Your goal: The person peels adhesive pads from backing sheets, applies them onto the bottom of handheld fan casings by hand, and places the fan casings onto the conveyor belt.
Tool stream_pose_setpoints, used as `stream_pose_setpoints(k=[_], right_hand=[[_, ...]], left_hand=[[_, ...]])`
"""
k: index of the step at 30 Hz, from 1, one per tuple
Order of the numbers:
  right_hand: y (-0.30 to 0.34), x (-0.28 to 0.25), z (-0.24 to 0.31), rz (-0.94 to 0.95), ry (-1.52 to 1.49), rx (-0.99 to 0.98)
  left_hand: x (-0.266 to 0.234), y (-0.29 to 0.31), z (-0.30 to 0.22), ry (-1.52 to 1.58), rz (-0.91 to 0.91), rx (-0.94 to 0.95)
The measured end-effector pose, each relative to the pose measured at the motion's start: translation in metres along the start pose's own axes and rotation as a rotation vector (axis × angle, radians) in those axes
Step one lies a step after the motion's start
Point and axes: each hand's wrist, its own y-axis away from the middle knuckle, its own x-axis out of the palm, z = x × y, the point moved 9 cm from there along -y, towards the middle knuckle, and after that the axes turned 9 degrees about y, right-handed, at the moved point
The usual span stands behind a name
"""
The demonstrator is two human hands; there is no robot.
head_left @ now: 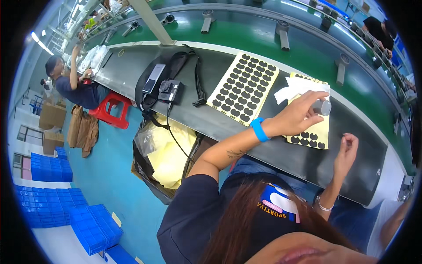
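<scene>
Landmark: the full yellow sheet of black stickers, flat on our dark table. To its right, our left hand has a round grey piece pinched between thumb and fingers; the piece sits out at the fingertips, beyond the palm, its round face turned away to the right. Below it, also right of the landmark, lies a second yellow sheet, partly covered by white paper. Farther right and nearer us, our right hand is raised, fingers loosely bent and unclenched. Left of the landmark: a strapped black device. Beyond it: a green conveyor.
</scene>
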Motion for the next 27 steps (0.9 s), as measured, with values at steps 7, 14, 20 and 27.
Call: stream_pose_setpoints(k=[7,14,20,27], right_hand=[[0.005,-0.016,0.088,0.093,-0.386,-0.079],[0.006,-0.01,0.13,0.184,-0.348,-0.161],[0.007,0.004,0.124,0.25,-0.473,-0.045],[0.002,0.012,0.12,0.26,-0.569,-0.043]], left_hand=[[-0.001,0.011,0.001,-0.086,0.036,-0.099],[-0.011,0.023,0.004,0.127,-0.108,-0.136],[-0.003,0.029,0.0,0.134,-0.08,-0.09],[0.007,0.035,0.004,0.294,0.026,-0.188]])
